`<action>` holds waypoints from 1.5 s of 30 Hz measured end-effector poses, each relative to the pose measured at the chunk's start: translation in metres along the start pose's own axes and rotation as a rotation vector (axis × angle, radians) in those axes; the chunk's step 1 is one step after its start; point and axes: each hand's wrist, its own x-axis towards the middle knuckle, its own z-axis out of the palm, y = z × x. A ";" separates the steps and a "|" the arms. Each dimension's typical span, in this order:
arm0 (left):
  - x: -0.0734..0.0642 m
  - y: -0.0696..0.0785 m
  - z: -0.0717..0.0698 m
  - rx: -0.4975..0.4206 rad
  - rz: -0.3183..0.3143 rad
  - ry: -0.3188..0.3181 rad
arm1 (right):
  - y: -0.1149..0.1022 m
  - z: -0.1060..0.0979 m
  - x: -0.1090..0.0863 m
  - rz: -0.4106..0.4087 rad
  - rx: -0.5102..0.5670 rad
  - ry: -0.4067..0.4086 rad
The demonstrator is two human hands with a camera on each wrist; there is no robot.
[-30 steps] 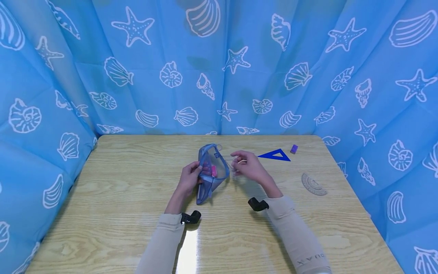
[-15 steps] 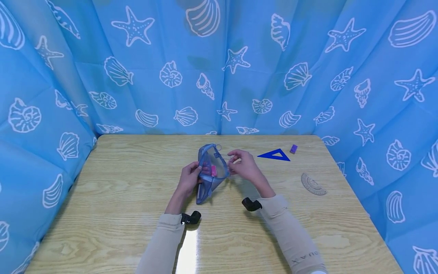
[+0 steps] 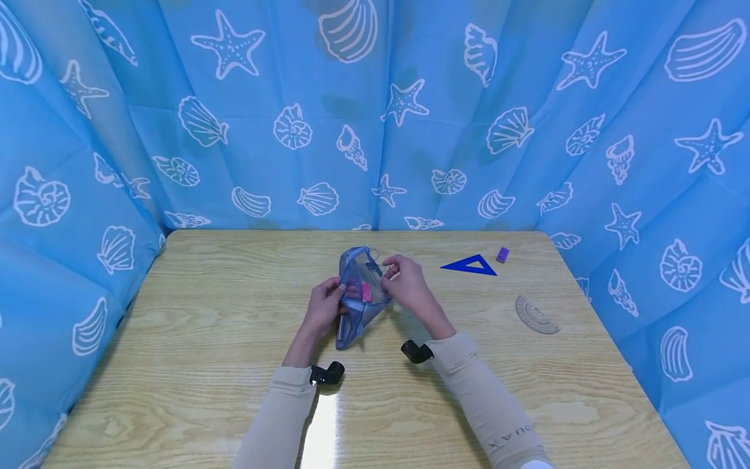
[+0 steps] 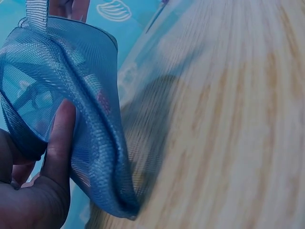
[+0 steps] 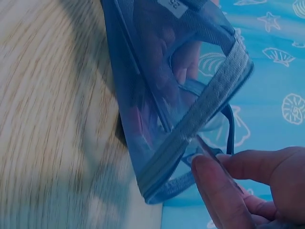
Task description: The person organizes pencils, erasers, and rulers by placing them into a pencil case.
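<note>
My left hand (image 3: 323,305) grips the side of a blue mesh zip pouch (image 3: 351,320), its thumb over the zipped edge in the left wrist view. The pouch stands with its mouth open toward my right hand (image 3: 408,284). A small pink item (image 3: 366,292) shows through the mesh. In the right wrist view, my right thumb and fingers pinch a thin, clear flat piece (image 5: 214,155), seen edge-on; I cannot tell its kind. Its tip reaches the zip edge at the pouch's mouth.
On the wooden table (image 3: 222,312), a blue set square (image 3: 459,265) and a small purple block (image 3: 502,255) lie at the back right. A clear protractor (image 3: 536,316) is nearer, further right. A blue shell-print curtain (image 3: 263,182) surrounds the table.
My right hand has moved left with the clear piece, from beside the pouch to its open mouth. The left hand and pouch have stayed in place.
</note>
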 end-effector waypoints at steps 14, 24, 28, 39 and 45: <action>0.002 -0.002 0.001 0.003 -0.011 0.005 | -0.008 0.014 0.000 -0.052 -0.113 0.112; 0.002 -0.001 0.002 0.007 -0.015 0.029 | -0.004 0.018 0.000 -0.060 -0.129 0.126; 0.002 -0.002 0.002 0.003 -0.018 0.035 | -0.003 0.016 -0.002 -0.054 -0.135 0.104; 0.002 -0.005 0.002 -0.005 -0.019 0.046 | -0.005 0.015 -0.005 0.014 -0.020 0.085; 0.002 -0.004 0.002 -0.003 -0.019 0.045 | -0.005 0.019 -0.004 0.035 0.012 0.098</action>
